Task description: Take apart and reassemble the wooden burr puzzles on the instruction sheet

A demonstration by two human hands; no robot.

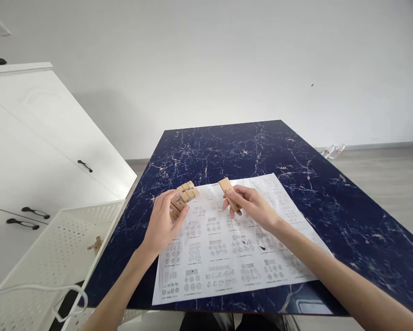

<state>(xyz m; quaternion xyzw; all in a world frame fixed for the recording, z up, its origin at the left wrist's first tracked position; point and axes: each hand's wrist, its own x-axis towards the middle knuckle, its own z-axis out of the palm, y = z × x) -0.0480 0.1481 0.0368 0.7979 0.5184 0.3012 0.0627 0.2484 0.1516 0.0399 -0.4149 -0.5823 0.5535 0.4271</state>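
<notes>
My left hand [164,219] is closed around a partly assembled wooden block puzzle [185,194], held just above the left edge of a printed instruction sheet [227,257]. My right hand [253,205] pinches a single loose wooden piece [228,192] over the sheet's upper middle. The two hands are a short gap apart. The sheet lies flat on a dark blue marbled table [330,193] and shows rows of small diagrams.
A white perforated tray [54,248] stands left of the table with a small wooden piece [95,244] in it. A white cable [37,289] loops over its near side. White cabinets [37,151] stand at the left. Plastic bottles [332,150] lie on the floor by the far wall.
</notes>
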